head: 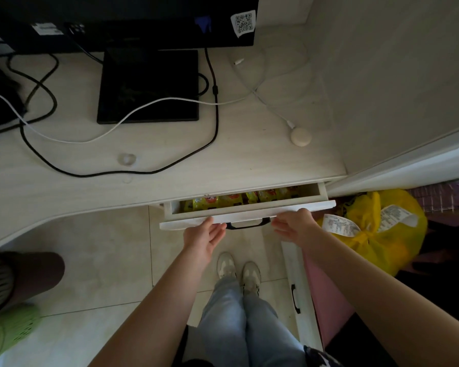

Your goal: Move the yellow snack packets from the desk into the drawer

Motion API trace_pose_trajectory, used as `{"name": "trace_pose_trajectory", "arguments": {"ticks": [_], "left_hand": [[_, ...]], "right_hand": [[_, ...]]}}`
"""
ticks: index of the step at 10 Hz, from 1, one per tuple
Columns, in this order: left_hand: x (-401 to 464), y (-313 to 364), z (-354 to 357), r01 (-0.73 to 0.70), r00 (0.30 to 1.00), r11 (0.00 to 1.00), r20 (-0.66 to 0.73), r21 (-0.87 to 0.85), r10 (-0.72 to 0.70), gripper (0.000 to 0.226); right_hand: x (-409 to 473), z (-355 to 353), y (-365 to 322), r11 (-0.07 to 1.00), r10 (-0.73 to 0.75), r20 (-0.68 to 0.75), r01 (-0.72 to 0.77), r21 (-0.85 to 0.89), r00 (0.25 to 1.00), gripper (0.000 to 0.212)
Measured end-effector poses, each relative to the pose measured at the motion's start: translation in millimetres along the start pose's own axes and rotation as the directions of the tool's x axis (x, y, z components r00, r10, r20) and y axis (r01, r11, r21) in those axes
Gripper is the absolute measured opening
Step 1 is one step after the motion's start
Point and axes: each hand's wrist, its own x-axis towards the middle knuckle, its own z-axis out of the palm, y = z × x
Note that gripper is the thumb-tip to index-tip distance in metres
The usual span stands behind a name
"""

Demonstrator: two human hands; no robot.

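Several yellow snack packets point(223, 202) lie inside the white drawer point(249, 211) under the desk's front edge, visible through a narrow gap; the drawer stands only slightly out. My left hand point(206, 235) has straight fingers against the drawer front, left of the black handle point(247, 225). My right hand point(292, 225) lies flat with straight fingers against the front on the handle's right side. Neither hand holds anything. No yellow packet shows on the white desk top point(223, 154).
A black monitor base point(149, 86), black and white cables, a round white charger point(300, 136) and a small clear disc point(127, 158) sit on the desk. A yellow bag with receipts point(376, 229) stands right of the drawer. Another person's leg and green shoe are at lower left.
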Motion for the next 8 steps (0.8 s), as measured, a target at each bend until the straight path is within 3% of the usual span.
{"name": "trace_pose_trajectory", "arguments": {"ticks": [1, 2, 4, 8], "left_hand": [[4, 15, 7, 0.039, 0.999, 0.998, 0.017, -0.057, -0.039, 0.016], [9, 27, 16, 0.047, 0.996, 0.995, 0.079, -0.091, -0.04, 0.007], [15, 43, 34, 0.037, 0.992, 0.986, 0.122, -0.16, -0.017, 0.015], [-2, 35, 31, -0.067, 0.994, 0.994, 0.077, -0.092, 0.074, 0.024]], "right_hand": [[4, 2, -10, 0.994, -0.027, 0.083, 0.018, 0.107, 0.996, 0.018], [2, 9, -26, 0.967, -0.074, 0.153, 0.033, 0.254, 0.985, 0.011], [6, 19, -45, 0.931, -0.11, 0.202, 0.03, 0.364, 0.973, 0.021], [-6, 16, -39, 0.936, -0.146, 0.139, 0.092, 0.339, 0.979, 0.019]]}}
